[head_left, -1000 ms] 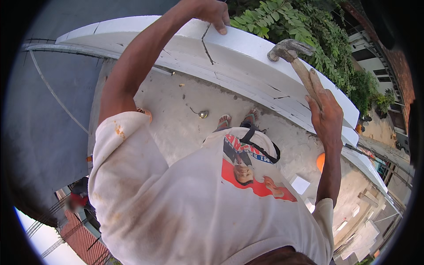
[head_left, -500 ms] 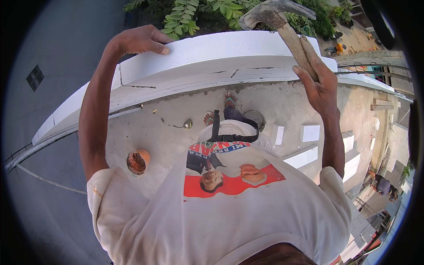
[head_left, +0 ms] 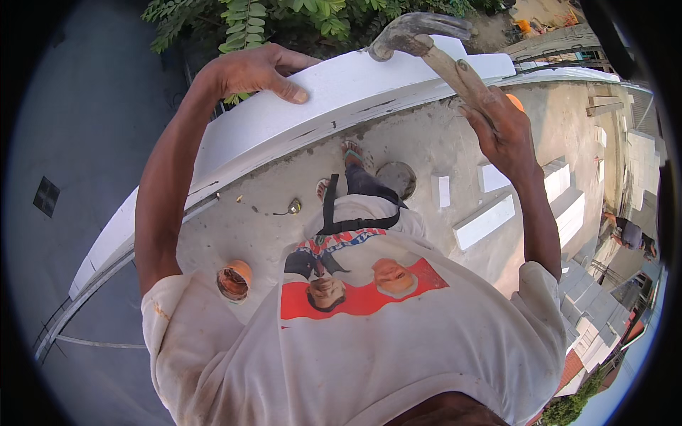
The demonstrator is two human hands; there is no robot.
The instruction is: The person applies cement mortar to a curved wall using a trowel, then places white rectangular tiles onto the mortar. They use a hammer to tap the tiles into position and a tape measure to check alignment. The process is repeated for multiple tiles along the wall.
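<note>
A long, curved-looking white block wall (head_left: 359, 82) runs across the view in front of me, with dark cracks or gaps along its face. My left hand (head_left: 266, 78) grips its top, thumb on the near side and fingers over the far edge. My right hand (head_left: 501, 128) holds a claw hammer (head_left: 455, 74) by its worn wooden handle. The grey metal head hangs over the top of the wall, right of my left hand; whether it touches is unclear. My feet in sandals (head_left: 352, 153) stand on the concrete floor (head_left: 284, 163) close to the wall's base.
An orange bucket (head_left: 234, 280) stands lower left, with a small shiny object (head_left: 293, 206) nearby. A round grey pan (head_left: 396, 179) and white blocks (head_left: 483, 220) lie to the right. Leafy branches (head_left: 241, 28) are beyond the wall. Another person (head_left: 629, 234) is at the far right.
My view has swung toward the right end of the wall. My left hand still grips the top. The hammer has shifted up and left relative to my body, over the wall's top.
</note>
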